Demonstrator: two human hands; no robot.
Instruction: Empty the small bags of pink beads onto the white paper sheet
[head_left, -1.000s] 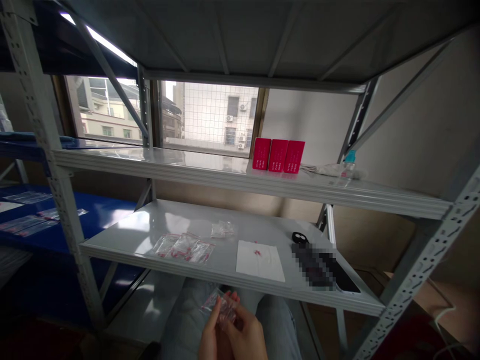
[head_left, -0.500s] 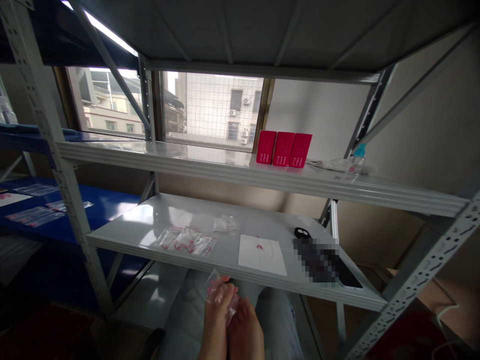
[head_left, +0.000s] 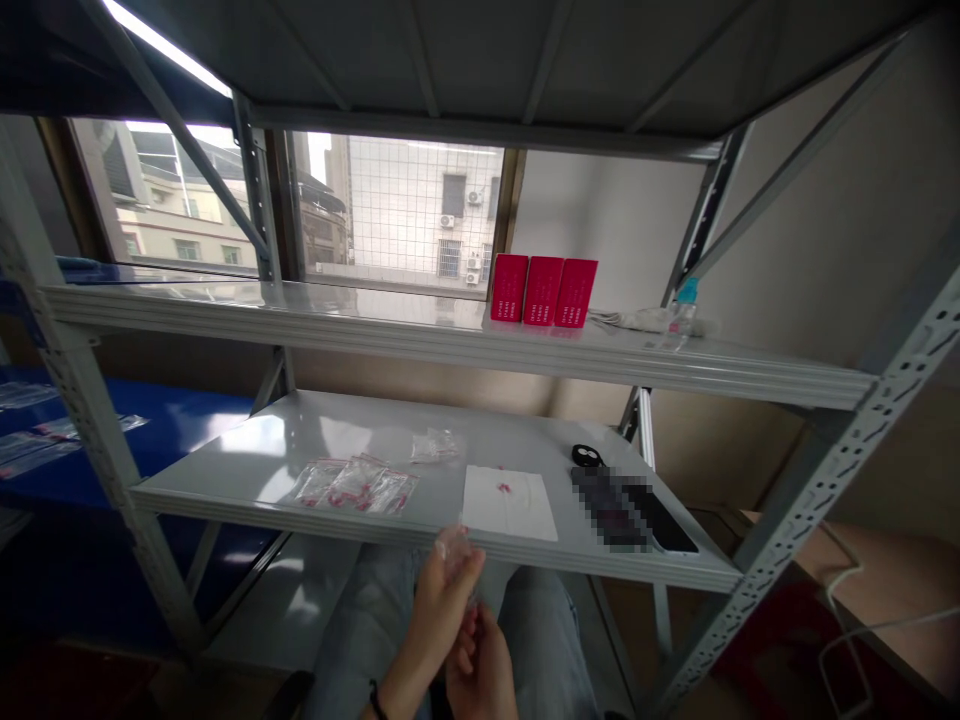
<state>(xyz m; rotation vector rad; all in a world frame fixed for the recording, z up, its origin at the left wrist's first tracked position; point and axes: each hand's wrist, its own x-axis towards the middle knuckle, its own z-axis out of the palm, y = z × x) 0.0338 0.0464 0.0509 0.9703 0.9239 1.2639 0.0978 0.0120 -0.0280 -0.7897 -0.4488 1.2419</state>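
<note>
My left hand (head_left: 436,608) is raised just below the front edge of the lower grey shelf (head_left: 247,450) and pinches a small clear plastic bag (head_left: 454,549) at its fingertips. My right hand (head_left: 481,672) sits lower, over my lap, fingers curled close to the left hand; whether it holds anything is unclear. On the shelf above lie several small clear bags with red bits (head_left: 352,485), a crumpled empty bag (head_left: 433,446), and a white paper sheet (head_left: 508,502) with a few red pieces on it.
A black phone (head_left: 660,518) and a small black object (head_left: 586,456) lie at the shelf's right. Three red boxes (head_left: 545,291) and a bottle (head_left: 681,312) stand on the upper shelf. Steel uprights frame both sides. A blue shelf (head_left: 172,425) with bags is at left.
My left hand has risen toward the shelf edge with the small bag, while my right hand dropped lower. The view has shifted slightly to the right.
</note>
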